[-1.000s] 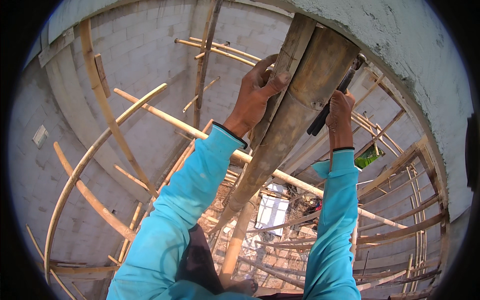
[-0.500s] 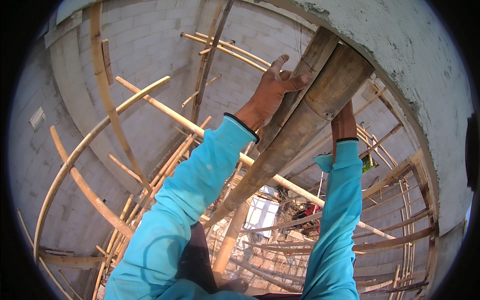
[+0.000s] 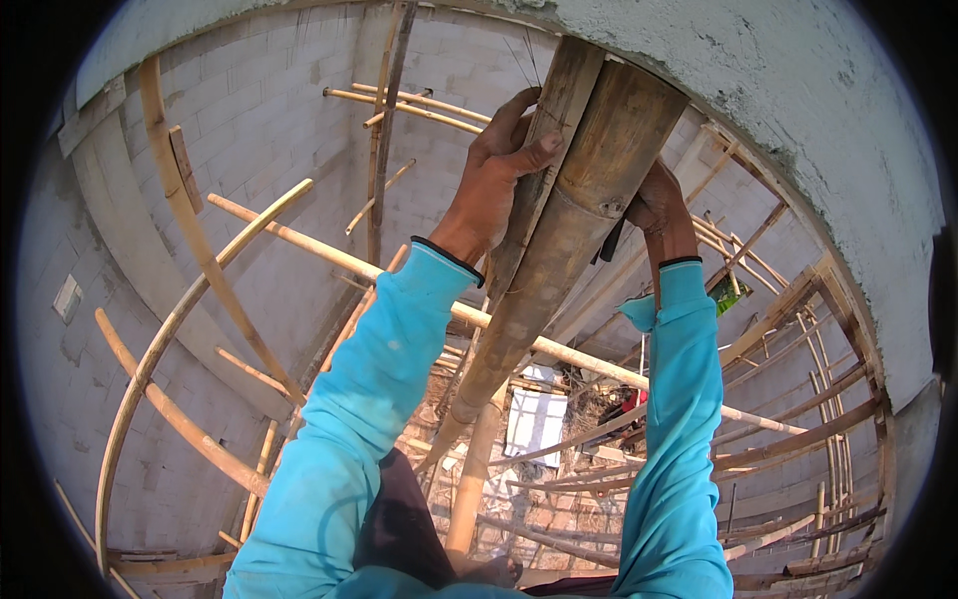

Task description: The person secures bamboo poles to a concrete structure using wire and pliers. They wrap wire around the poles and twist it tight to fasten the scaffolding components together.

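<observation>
A thick brown bamboo pole [image 3: 589, 190] runs up to the grey concrete edge above me, with a weathered wooden board [image 3: 547, 140] flat along its left side. My left hand [image 3: 489, 190] grips the board's left edge, thumb across its face and fingers curled behind. On the pole's other side, my right hand [image 3: 664, 208] is closed against the bamboo, its fingertips partly hidden. A short dark strip [image 3: 611, 243] hangs below those fingers; whether they hold it is unclear. Thin dark wires [image 3: 529, 62] stick up by the top of the board.
A rough concrete beam [image 3: 778, 100] curves overhead to the right. Bamboo scaffold poles [image 3: 589, 359] cross below and around me. Grey block walls [image 3: 269, 100] stand behind them. Far down on the ground lies a white sheet [image 3: 536, 424] among debris.
The view has shifted, so pole and hands appear further left. My left fingers, raised before, have curled behind the board. My right hand shows more, with the dark strip now visible below it.
</observation>
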Motion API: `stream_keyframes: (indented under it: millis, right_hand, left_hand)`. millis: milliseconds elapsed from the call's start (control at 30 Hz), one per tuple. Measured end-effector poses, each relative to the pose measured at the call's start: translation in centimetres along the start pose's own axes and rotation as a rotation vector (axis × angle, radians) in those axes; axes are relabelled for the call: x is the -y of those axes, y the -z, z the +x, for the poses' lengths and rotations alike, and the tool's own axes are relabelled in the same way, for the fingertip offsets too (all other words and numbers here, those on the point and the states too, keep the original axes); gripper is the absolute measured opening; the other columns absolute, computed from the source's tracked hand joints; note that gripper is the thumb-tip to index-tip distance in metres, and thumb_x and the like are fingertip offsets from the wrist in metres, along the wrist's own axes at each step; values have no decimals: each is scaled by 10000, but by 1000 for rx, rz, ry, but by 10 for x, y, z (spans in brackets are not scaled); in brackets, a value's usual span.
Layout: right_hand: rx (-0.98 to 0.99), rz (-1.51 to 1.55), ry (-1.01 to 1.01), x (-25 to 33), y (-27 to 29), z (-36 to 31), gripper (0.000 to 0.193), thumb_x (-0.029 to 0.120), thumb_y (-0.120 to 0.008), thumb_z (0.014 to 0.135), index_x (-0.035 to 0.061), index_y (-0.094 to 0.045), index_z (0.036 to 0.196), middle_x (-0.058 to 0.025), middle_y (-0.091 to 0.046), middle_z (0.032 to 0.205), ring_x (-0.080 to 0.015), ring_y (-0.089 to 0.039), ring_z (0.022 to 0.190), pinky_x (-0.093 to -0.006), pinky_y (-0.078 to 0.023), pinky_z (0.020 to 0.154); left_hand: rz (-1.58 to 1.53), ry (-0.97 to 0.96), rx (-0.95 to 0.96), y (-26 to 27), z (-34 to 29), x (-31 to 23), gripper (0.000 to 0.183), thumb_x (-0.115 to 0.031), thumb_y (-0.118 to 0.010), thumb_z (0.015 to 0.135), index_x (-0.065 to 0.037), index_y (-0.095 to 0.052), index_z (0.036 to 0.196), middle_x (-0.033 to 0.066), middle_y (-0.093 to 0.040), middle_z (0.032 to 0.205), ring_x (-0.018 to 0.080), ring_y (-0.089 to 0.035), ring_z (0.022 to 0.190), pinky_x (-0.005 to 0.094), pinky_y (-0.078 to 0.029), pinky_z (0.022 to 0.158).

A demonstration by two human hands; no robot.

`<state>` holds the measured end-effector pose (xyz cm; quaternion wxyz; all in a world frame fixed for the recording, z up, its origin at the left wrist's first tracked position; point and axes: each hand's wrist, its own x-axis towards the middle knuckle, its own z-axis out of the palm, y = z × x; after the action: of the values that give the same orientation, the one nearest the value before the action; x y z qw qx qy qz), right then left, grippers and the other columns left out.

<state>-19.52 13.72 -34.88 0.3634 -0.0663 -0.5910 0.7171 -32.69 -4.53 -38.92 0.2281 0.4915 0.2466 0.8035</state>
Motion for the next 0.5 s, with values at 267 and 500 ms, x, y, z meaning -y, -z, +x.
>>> stream_keyframes:
  millis: [267, 500]
  right_hand:
    - [-205, 39, 48, -10, 8, -32, 105, -33, -610, 924, -48, -650, 1019, -103, -684, 886, -165, -662, 634, -306, -545, 536]
    - [-21, 21, -77, 8, 18, 16, 157, -4, -589, 936, -93, -628, 1059, -166, -704, 952, -210, -720, 706, -353, -611, 591]
  left_hand:
    - [19, -12, 31, 2, 3, 4, 812, -308, -727, 933, 35, -348, 1564, 176, -480, 1530, 259, -434, 1412, 374, -297, 1197]
    - [62, -75, 80, 5, 7, 4, 915, -372, -766, 884, 35, -319, 1570, 209, -530, 1467, 282, -491, 1358, 371, -343, 1171]
